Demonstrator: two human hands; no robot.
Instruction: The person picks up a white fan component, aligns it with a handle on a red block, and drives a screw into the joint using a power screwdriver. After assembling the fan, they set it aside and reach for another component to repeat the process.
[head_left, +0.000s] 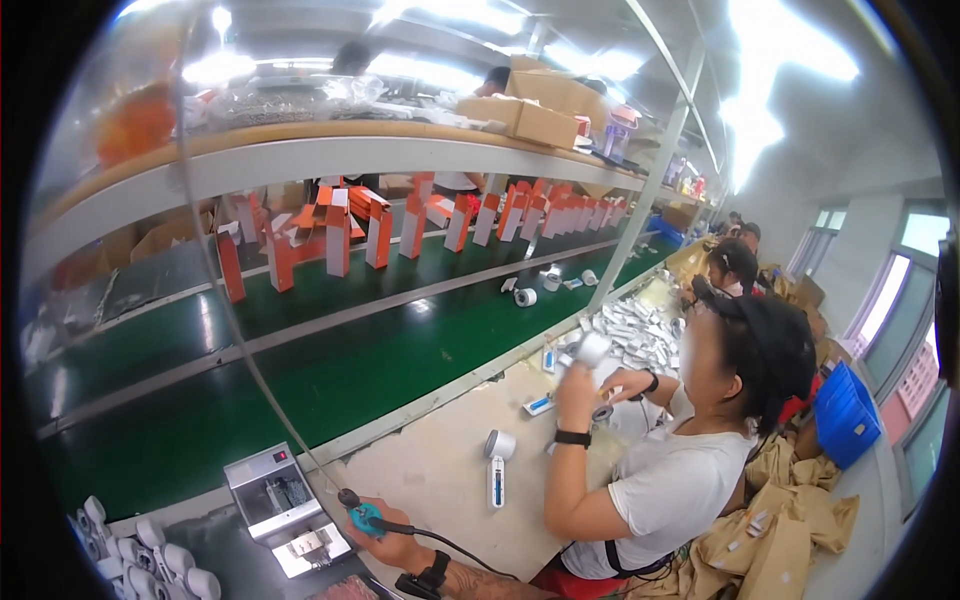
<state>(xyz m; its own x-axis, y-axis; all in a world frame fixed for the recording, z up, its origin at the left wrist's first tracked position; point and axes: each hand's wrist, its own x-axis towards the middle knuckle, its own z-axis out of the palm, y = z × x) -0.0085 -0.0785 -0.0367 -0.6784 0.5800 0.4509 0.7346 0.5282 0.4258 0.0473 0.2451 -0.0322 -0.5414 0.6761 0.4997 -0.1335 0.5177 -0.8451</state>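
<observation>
My right hand [392, 545] comes in from the lower edge with a black band on its wrist. Its fingers are wrapped round a teal electric screwdriver [366, 517], which hangs from a long thin cable and trails a black cord. Just left of it stands a silver screw feeder [272, 490] with a red switch and loose screws in its tray. Farther left lie several white plastic parts with round heads [150, 560], heaped together. A white handheld device with a blue strip [497, 480] rests on the tabletop to the right. My left hand is out of sight.
A green conveyor belt [400, 345] runs beyond the table, with orange-and-white boxes [380, 237] standing in a row. At right a co-worker in a white shirt [655, 500] handles white parts beside a large pile [630, 335]. A shelf [330, 150] spans overhead; a blue crate [845, 415] sits far right.
</observation>
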